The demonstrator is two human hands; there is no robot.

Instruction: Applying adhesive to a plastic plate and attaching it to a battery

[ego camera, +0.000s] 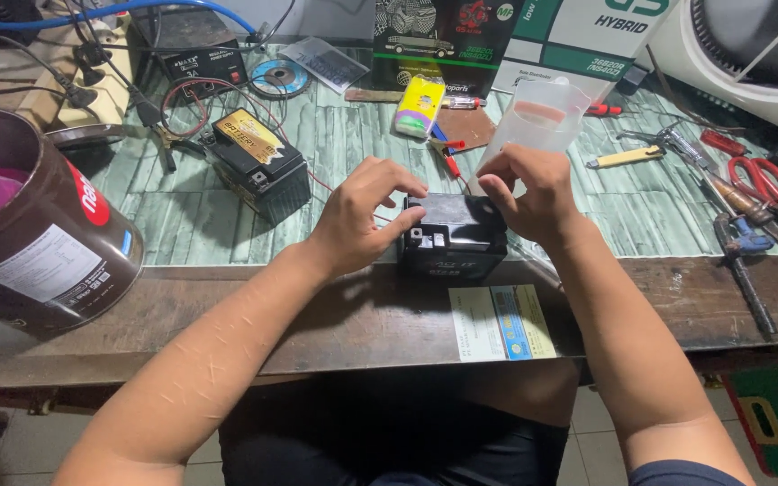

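Note:
A small black battery (453, 239) stands near the front edge of the workbench (227, 297). My left hand (359, 214) rests on its left top corner, fingers curled over the edge. My right hand (526, 190) sits on the right top side, fingertips pinched together at the battery's top; whether they hold something small I cannot tell. A thin red wire (321, 184) runs toward the battery from the left. A second black battery with a gold label (260, 162) lies farther left on the green mat (353, 144).
A brown tub (42, 234) stands at the left. A clear measuring cup (542, 115) is just behind my right hand. Red scissors (761, 177), screwdrivers and pliers lie at the right. A power supply (200, 65), discs and boxes line the back. A paper card (502, 322) hangs at the front edge.

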